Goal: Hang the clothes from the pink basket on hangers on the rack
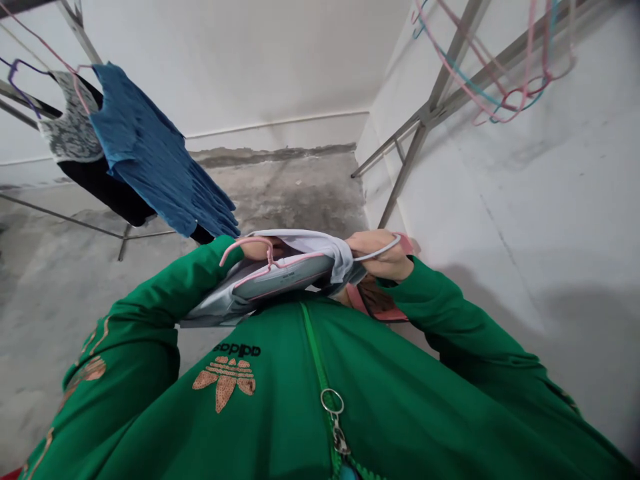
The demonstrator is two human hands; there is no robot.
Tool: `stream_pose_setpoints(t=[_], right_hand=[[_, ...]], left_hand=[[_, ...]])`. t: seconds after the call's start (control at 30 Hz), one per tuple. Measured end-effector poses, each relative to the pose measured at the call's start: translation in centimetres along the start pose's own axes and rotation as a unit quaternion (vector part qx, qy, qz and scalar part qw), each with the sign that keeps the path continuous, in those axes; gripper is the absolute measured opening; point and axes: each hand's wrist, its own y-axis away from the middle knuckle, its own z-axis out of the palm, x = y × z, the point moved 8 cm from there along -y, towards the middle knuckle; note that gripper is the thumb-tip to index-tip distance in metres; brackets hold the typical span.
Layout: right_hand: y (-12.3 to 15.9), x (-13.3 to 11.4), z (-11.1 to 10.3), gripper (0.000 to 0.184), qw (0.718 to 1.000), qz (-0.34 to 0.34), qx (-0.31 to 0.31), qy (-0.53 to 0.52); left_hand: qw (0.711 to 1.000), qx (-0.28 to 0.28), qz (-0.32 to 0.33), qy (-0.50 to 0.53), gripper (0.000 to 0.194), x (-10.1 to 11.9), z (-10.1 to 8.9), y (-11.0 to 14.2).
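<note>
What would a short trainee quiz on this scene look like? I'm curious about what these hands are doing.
1. True or false: the left hand holds a pink hanger while the right hand grips a pale garment.
2. What colour is the garment hanging nearest the hands? A) red B) blue C) yellow
3. Fill in the blank: the person's zip-front jacket is ____.

Key: 1 true; 2 B; 3 green.
</note>
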Motion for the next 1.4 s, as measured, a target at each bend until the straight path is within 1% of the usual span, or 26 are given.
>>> stream_pose_setpoints(t=[0.07,0.13,0.2,0.3,0.37,0.47,0.53,0.6,0.67,0.7,0.77,0.83,0.9,0.97,1.0,1.03,1.1,1.17,1.23,1.27,1.33,1.4], right_hand=[[-0.1,0.4,0.0,0.022,1.000,0.008,0.002,-0.003],[0.0,0.8,-0.1,0.022,1.000,0.016,0.014,-0.008],[0.2,1.3,-0.2,0.022,0.999,0.029,0.024,-0.019],[0.4,2.5,0.1,0.022,0.997,0.066,0.017,-0.033],[0.6,3.4,0.4,0.023,0.995,0.092,0.011,-0.032],[0.5,4.2,0.6,0.026,0.994,0.098,0.020,-0.032],[0.2,4.6,0.5,0.026,0.994,0.095,0.038,-0.032],[-0.5,5.1,0.2,0.027,0.993,0.107,0.050,-0.025],[-1.6,5.6,-0.3,0.027,0.990,0.126,0.056,-0.003],[-2.2,5.8,-0.6,0.028,0.989,0.133,0.057,0.010],[-3.6,6.2,-1.5,0.035,0.986,0.147,0.068,0.027],[-4.5,6.8,-2.7,0.039,0.979,0.173,0.101,0.021],[-4.2,7.7,-3.9,0.036,0.963,0.214,0.165,-0.002],[-2.9,8.7,-4.3,0.033,0.936,0.263,0.229,-0.049],[-2.1,9.1,-3.9,0.032,0.923,0.287,0.243,-0.088],[-1.4,9.4,-3.0,0.033,0.910,0.306,0.245,-0.136],[-0.6,9.4,-0.3,0.038,0.885,0.329,0.227,-0.238],[-0.7,8.9,2.4,0.049,0.864,0.336,0.213,-0.309],[-1.2,8.9,4.1,0.058,0.847,0.353,0.232,-0.324],[-1.5,9.1,4.6,0.057,0.838,0.368,0.251,-0.315],[-2.0,9.8,4.8,0.048,0.817,0.402,0.300,-0.284],[-2.6,10.1,4.5,0.038,0.803,0.417,0.329,-0.269]], left_hand=[[0.999,-0.026,0.042,0.022,0.064,0.3,0.0,1.6],[0.995,-0.022,0.083,0.059,0.058,0.3,-0.4,3.9],[0.992,0.016,0.096,0.081,0.052,-0.3,-1.2,6.4],[0.990,0.087,0.087,0.065,0.049,-1.2,-2.4,9.5],[0.985,0.144,0.086,0.039,0.047,-1.1,-2.9,10.7],[0.963,0.259,0.068,-0.032,0.040,-0.7,-3.6,11.1],[0.933,0.349,0.047,-0.068,0.037,-0.6,-4.2,10.9],[0.897,0.435,0.037,-0.077,0.035,-0.5,-5.0,10.9],[0.865,0.494,0.039,-0.079,0.032,-0.3,-5.8,11.1],[0.853,0.513,0.044,-0.083,0.031,-0.1,-6.2,11.2],[0.837,0.537,0.052,-0.094,0.031,0.3,-7.1,11.3],[0.831,0.545,0.047,-0.102,0.032,0.4,-7.8,11.5],[0.828,0.550,0.029,-0.103,0.031,0.1,-8.3,11.7],[0.816,0.570,0.013,-0.099,0.028,-0.3,-8.8,12.2],[0.807,0.582,0.008,-0.098,0.027,-0.5,-8.9,12.5],[0.798,0.595,0.004,-0.097,0.026,-0.7,-9.0,12.8],[0.787,0.610,0.001,-0.096,0.025,-0.8,-9.0,12.9],[0.787,0.610,0.002,-0.094,0.024,-0.7,-8.9,12.7],[0.793,0.601,0.002,-0.094,0.024,-0.4,-8.7,12.1],[0.797,0.597,0.002,-0.098,0.024,-0.3,-8.6,11.8],[0.798,0.594,0.000,-0.108,0.024,-0.2,-8.3,11.2],[0.792,0.598,-0.007,-0.118,0.024,-0.4,-8.1,10.7]])
